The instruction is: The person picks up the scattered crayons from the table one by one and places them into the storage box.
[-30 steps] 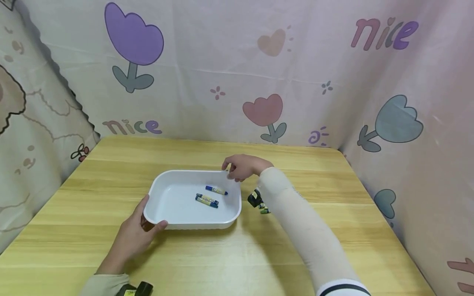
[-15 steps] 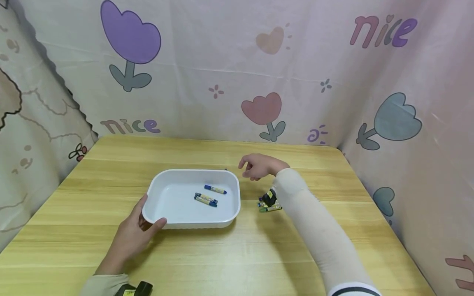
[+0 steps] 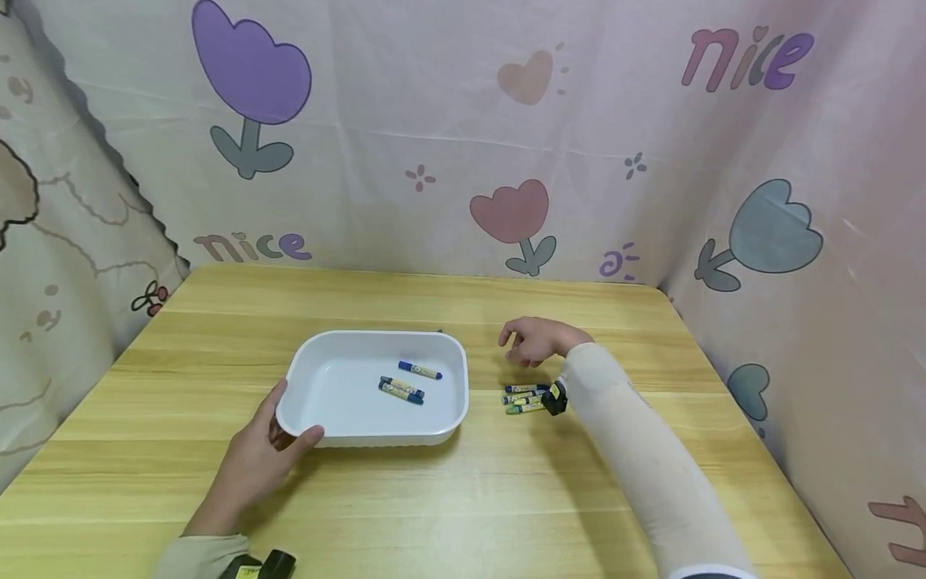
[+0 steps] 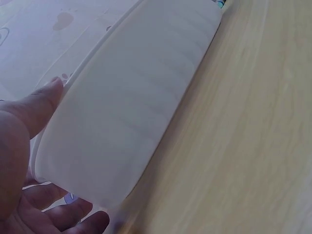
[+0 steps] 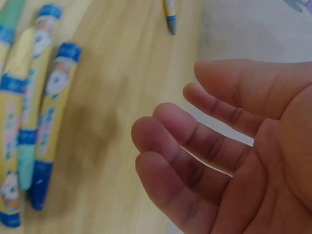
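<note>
**Left hand on tray corner, right hand empty above loose crayons**

Head view: left hand (image 3: 262,458) grips the near-left corner of the white rounded-rectangle plastic tray (image 3: 316,426), thumb on the rim, fingers under. Right hand (image 3: 538,340) hovers over the light wooden counter (image 3: 463,498), fingers loosely curled, holding nothing. Just on its near side lies a small cluster of paper-wrapped crayons, blue and green ends (image 3: 526,397), long axes running roughly left-right, side by side and touching. A small black clip-like object (image 3: 555,397) sits at the cluster's right end, against the beige sleeve (image 3: 637,458). Inside the tray, well left of the right hand: one blue crayon (image 3: 419,370) and a darker crayon pair (image 3: 401,391), all lying flat, pointing left-right with a slight tilt.

Right wrist view only: the palm is empty with fingers spread apart; the crayon labels are yellow with blue bands (image 5: 46,117); one more crayon tip (image 5: 169,14) lies apart, further off. Left wrist view only: the tray's outer wall (image 4: 141,92) close up, thumb on the rim, fingertips (image 4: 73,217) below; tray contents hidden.

Flower-print fabric backdrop (image 3: 463,137) rises behind and at both sides.
</note>
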Tool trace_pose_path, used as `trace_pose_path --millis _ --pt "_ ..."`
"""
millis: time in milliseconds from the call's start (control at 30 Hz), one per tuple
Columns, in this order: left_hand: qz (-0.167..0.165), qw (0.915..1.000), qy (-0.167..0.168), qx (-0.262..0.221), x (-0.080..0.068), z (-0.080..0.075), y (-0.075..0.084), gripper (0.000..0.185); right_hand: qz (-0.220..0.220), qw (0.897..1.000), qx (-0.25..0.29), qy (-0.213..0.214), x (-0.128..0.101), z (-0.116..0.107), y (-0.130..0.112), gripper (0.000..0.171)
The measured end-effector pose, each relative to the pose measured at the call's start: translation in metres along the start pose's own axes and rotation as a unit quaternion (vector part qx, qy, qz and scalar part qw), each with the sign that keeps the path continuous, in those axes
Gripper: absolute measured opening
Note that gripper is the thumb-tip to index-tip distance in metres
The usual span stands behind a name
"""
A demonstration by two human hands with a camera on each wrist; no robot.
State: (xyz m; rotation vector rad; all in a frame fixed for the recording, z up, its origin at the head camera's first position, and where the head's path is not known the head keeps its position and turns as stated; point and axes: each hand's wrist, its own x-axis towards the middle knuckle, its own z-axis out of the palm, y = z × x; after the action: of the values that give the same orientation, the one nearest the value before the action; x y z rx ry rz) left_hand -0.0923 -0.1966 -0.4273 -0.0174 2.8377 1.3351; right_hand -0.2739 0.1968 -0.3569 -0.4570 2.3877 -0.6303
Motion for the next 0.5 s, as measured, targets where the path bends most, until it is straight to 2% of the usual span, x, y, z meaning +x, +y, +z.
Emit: trace_pose_path --millis 300,500 --pt "0.0 1.0 -0.002 0.004 0.0 -0.002 -0.001 0.098 -0.012 0.999 -0.006 -0.041 -0.002 0.009 0.015 0.015" --pt "-0.004 1.0 -0.002 0.006 0.0 -0.001 -0.002 0.099 0.022 0.998 0.014 -0.053 0.001 0.017 0.022 0.015"
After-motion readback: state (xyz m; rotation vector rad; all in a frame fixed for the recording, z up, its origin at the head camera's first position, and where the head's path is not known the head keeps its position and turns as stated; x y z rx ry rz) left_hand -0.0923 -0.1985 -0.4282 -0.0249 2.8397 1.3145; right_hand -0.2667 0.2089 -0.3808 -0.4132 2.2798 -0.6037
